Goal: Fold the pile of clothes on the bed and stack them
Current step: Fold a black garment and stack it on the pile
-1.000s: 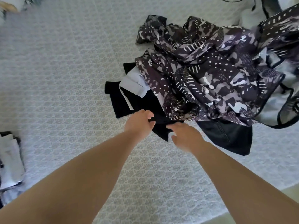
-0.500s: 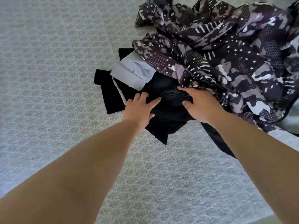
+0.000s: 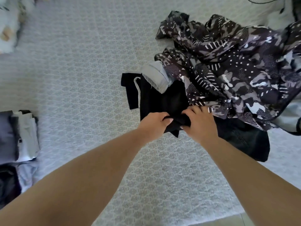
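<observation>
A pile of unfolded clothes lies at the right of the bed. On top spreads a dark camouflage-print garment (image 3: 228,67). Under its left edge sit a black garment (image 3: 162,101) with a white stripe and a light grey piece (image 3: 156,77). My left hand (image 3: 154,124) and my right hand (image 3: 198,124) both grip the near edge of the black garment, bunching it between them. A dark denim piece (image 3: 247,142) lies beneath my right forearm. A stack of folded clothes (image 3: 17,136) rests at the left edge.
The patterned grey bedspread (image 3: 78,79) stretches across the middle and left. A pale cushion or soft item (image 3: 8,28) sits in the far left corner. The bed's near edge (image 3: 203,221) runs along the bottom right, with floor beyond.
My hands, flat on the black garment half a second ago, have curled round its near edge and pulled it toward me. The view has tilted back, bringing the folded stack into sight.
</observation>
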